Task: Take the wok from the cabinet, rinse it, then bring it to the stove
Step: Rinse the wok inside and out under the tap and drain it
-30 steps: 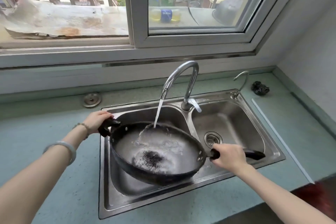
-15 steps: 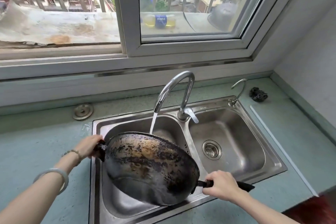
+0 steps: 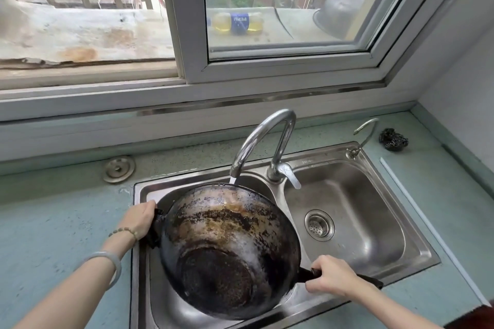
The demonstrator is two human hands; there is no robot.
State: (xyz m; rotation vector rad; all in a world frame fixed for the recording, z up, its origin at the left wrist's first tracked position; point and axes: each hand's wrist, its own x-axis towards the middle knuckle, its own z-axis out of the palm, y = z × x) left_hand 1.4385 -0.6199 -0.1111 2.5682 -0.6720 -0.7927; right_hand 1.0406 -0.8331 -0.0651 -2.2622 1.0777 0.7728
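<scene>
The black wok (image 3: 227,248) is tipped over the left basin of the steel double sink (image 3: 417,243), its scorched, stained underside turned up toward me. My left hand (image 3: 139,219) grips the small helper handle at the wok's left rim. My right hand (image 3: 334,278) holds the long black handle at the lower right. Water runs from the curved faucet (image 3: 267,139) and falls behind the wok's far rim.
A small second tap (image 3: 363,133) and a dark scouring ball (image 3: 393,139) sit at the sink's back right. A round metal cap (image 3: 119,168) lies on the green counter at the left. The window frame and wall close off the back and right.
The wok went from upright with water in it to tipped over, underside up, and has since rolled further toward me. Both hands kept their hold on the handles.
</scene>
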